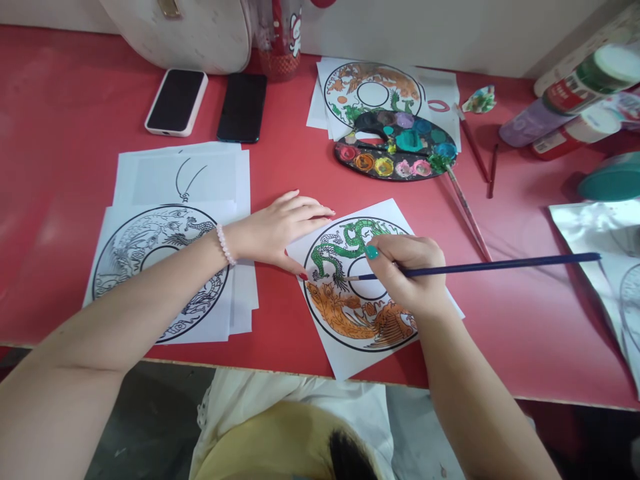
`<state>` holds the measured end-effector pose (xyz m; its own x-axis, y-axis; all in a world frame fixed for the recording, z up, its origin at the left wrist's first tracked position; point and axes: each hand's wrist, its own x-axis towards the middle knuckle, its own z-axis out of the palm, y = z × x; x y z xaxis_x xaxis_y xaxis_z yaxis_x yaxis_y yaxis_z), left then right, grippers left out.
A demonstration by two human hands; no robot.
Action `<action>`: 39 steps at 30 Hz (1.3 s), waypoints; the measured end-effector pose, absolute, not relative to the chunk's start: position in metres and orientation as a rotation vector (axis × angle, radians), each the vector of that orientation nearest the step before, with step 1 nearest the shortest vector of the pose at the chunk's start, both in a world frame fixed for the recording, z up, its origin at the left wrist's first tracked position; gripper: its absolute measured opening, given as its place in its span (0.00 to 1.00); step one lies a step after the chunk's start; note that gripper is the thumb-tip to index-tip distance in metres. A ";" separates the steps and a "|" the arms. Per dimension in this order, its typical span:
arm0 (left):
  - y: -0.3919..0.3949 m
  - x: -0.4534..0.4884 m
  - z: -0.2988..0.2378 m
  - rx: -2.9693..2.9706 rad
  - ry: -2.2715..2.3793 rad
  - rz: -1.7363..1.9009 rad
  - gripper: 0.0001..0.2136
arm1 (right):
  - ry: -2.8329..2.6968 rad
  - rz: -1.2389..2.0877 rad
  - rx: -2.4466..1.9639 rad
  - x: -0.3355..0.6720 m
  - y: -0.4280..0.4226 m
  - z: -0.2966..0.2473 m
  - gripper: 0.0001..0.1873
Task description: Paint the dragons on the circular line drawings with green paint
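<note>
right hand (407, 270): grips paintbrush (480, 267) | left hand (280, 227): flat on dragon sheet (350, 347)

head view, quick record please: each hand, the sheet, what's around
left hand: flat on the left edge of the painted sheet
right hand: shut on a blue brush, tip at the sheet's inner ring
sheet: green dragon above, orange bird below
palette: behind the sheet on the red table
left side: unpainted drawings, white phone, black phone
</note>
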<state>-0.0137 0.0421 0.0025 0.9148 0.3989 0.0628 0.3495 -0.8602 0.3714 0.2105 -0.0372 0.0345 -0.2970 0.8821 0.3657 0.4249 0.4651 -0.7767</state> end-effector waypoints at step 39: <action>0.042 -0.014 0.002 2.700 0.564 0.161 0.40 | -1.816 0.729 -1.119 0.214 -0.038 0.029 0.21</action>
<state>-0.0138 0.0415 0.0020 0.9131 0.4064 0.0344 0.3632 -0.8487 0.3843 0.2141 -0.0377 0.0292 -0.2290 0.9034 0.3626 0.4017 0.4270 -0.8101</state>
